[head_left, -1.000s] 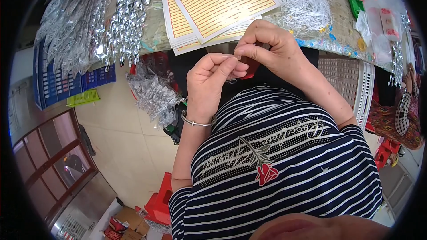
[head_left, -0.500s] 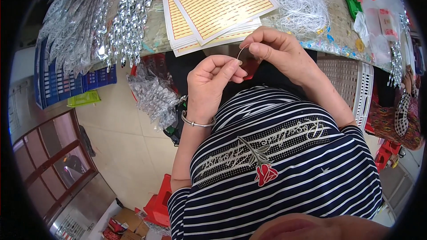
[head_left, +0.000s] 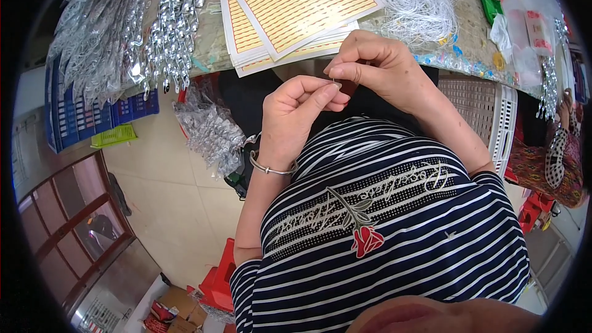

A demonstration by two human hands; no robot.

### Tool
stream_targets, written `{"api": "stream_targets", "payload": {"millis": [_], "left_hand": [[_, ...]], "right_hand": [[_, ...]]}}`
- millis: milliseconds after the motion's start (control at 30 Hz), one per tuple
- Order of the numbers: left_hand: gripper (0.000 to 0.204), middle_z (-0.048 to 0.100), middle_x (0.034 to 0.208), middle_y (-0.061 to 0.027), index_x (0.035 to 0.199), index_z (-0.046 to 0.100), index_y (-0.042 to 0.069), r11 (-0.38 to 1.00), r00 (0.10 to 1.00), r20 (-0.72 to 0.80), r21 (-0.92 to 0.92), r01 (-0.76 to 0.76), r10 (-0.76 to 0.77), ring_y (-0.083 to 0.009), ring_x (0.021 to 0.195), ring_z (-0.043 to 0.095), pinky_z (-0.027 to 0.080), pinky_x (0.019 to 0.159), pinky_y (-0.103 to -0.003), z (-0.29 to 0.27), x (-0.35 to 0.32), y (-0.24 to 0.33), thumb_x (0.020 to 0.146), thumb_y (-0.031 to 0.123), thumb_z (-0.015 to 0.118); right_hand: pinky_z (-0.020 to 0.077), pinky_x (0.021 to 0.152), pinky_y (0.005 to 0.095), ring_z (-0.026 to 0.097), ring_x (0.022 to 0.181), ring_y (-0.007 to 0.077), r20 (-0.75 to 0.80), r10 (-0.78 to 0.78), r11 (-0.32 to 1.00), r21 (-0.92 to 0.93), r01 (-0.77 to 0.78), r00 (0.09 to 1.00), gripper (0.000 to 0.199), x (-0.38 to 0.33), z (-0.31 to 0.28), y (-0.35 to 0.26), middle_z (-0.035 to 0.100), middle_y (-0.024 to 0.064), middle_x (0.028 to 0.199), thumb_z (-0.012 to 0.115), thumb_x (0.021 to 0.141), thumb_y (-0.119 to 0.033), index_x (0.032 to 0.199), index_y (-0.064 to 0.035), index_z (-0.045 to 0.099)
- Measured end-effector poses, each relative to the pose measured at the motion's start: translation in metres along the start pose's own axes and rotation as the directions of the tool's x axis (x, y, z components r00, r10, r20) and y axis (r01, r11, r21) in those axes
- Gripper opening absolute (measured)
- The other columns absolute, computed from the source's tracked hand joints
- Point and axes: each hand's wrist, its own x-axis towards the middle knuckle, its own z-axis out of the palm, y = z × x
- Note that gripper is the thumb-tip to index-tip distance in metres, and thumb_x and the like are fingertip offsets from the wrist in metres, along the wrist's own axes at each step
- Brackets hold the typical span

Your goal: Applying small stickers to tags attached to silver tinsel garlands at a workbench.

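My left hand (head_left: 291, 110) and my right hand (head_left: 383, 69) are close together in front of my chest, just off the table's near edge. Thumb and forefinger of each are pinched. Between the two pinches shows a short bit of a thin brownish strip (head_left: 333, 78); the fingers cover the rest. A bangle circles my left wrist. Beyond my hands, sheets printed with yellow and red lines (head_left: 308, 6) lie fanned on the table, the lower ones jutting over its edge. A tangle of white string (head_left: 416, 3) lies to their right.
Silver twisted ornaments (head_left: 176, 28) and a heap of clear-wrapped ones (head_left: 92, 31) hang over the table's left edge. Below stand a blue crate (head_left: 74, 120) and a bag of silver pieces (head_left: 213, 129). A pale basket (head_left: 472, 102) is at my right; another person's arm (head_left: 558, 142) shows beyond.
My right hand has come down and left toward my left hand. The bowed strip between them now shows only as a short bit.
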Motion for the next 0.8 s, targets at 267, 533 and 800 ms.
{"api": "stream_targets", "payload": {"millis": [267,533,800], "left_hand": [[0.01,0.069,0.083,-0.0077,0.096,0.063,-0.001,0.983,0.998,-0.019,0.173,0.064,-0.062,-0.0078,0.07,0.062,0.048,0.062,-0.018,0.0009,0.0014,0.0021,0.09,0.007,0.06],[0.013,0.068,0.081,-0.0052,0.098,0.064,-0.001,0.994,0.997,-0.054,0.084,0.066,-0.061,-0.0038,0.064,0.055,0.042,0.057,-0.016,-0.002,0.0006,-0.0029,0.089,0.009,0.062],[0.014,0.061,0.071,-0.0018,0.098,0.066,-0.002,0.999,0.987,-0.154,-0.026,-0.047,0.043,0.0005,0.05,0.035,0.024,0.045,-0.016,0.0041,0.0009,-0.0053,0.088,0.009,0.063]], "right_hand": [[0.0456,0.061,0.0252,0.057,0.071,0.0133,0.109,-0.245,0.851,-0.452,0.268,0.963,0.009,-0.0003,-0.0009,-0.0058,0.058,0.0037,0.076,0.072,0.077,-0.009,0.085,-0.0028,0.071],[0.0446,0.06,0.0255,0.056,0.069,0.0129,0.045,-0.303,0.841,-0.457,0.289,0.952,0.007,0.0011,0.0023,0.001,0.058,0.0036,0.074,0.071,0.079,-0.008,0.082,-0.0023,0.069],[0.0446,0.066,0.0219,0.055,0.072,0.0086,-0.033,-0.05,0.988,-0.149,0.045,0.998,0.01,-0.0029,0.0001,0.0039,0.059,0.0016,0.081,0.066,0.086,-0.011,0.086,-0.0008,0.069]]}}
